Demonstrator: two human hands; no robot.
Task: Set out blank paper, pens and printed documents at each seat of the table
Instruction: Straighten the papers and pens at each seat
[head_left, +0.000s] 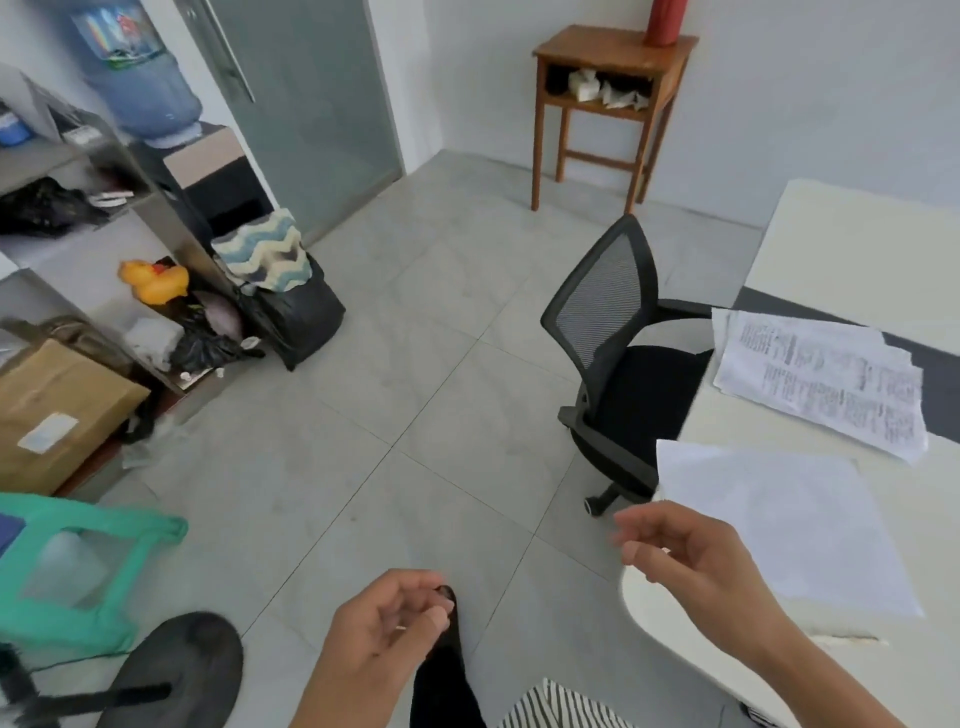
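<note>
A white table (852, 249) fills the right side. Near its front corner lies a stack of blank paper (789, 525). Behind it, printed documents (815, 379) lie fanned out over a dark strip of the table. My right hand (691, 561) hovers at the table's near edge, just left of the blank paper, fingers loosely curled and holding nothing. My left hand (384, 629) hangs lower over the floor, fingers loosely curled, empty. No pens are in view.
A black mesh office chair (613, 364) stands tucked at the table's left side. A wooden side table (608, 104) stands against the far wall. Cluttered shelves (78, 208), a cardboard box (52, 410) and a green stool (78, 566) line the left. Tiled floor lies between.
</note>
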